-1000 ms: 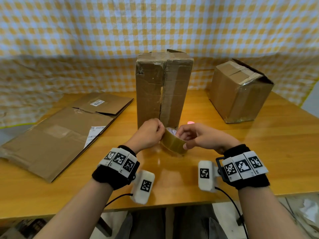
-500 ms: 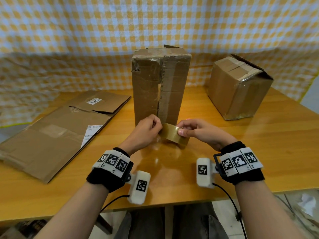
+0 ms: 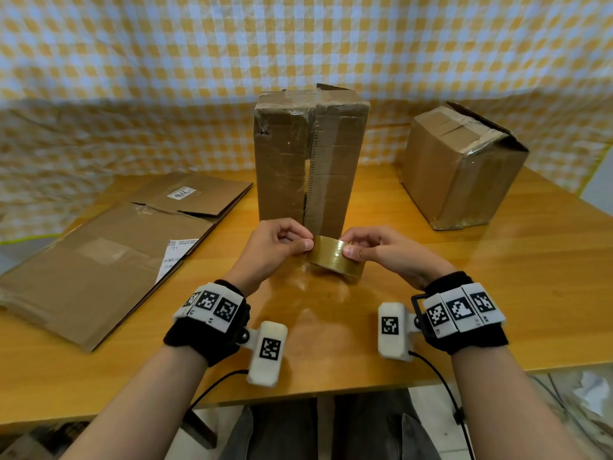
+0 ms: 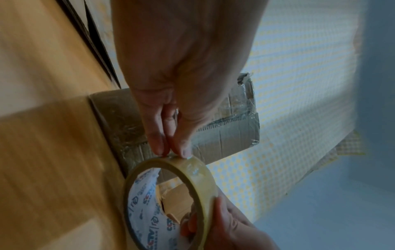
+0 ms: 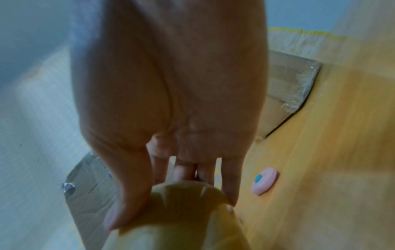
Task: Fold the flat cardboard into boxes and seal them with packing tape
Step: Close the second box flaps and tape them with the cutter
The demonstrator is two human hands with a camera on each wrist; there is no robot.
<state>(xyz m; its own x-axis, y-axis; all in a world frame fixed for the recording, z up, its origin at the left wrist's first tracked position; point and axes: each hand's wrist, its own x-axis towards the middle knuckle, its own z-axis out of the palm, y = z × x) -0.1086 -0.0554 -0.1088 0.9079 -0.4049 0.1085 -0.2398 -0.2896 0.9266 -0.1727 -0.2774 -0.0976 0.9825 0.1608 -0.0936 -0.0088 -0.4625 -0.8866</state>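
Browns and yellows around two bare hands

The tape roll [image 3: 335, 258] between the left hand [image 3: 272, 249] and right hand [image 3: 386, 250] is translucent olive-tan, its core [image 4: 147, 203] white with blue and red print; the tall box [image 3: 308, 161] just beyond both hands is dull brown under glossy clear tape; the squat box [image 3: 461, 167] beyond the right hand is lighter tan; the flat cardboard [image 3: 99, 260] out past the left hand is grey-brown with white printed labels; the table [image 3: 497, 293] under the hands is honey-orange wood grain; the cloth [image 3: 298, 44] behind is yellow, white and pale blue check; a small object [image 5: 264, 181] beside the right hand's fingers is pink with a teal spot; the wrist bands [image 3: 209, 323] are black with white blocks carrying black square codes.
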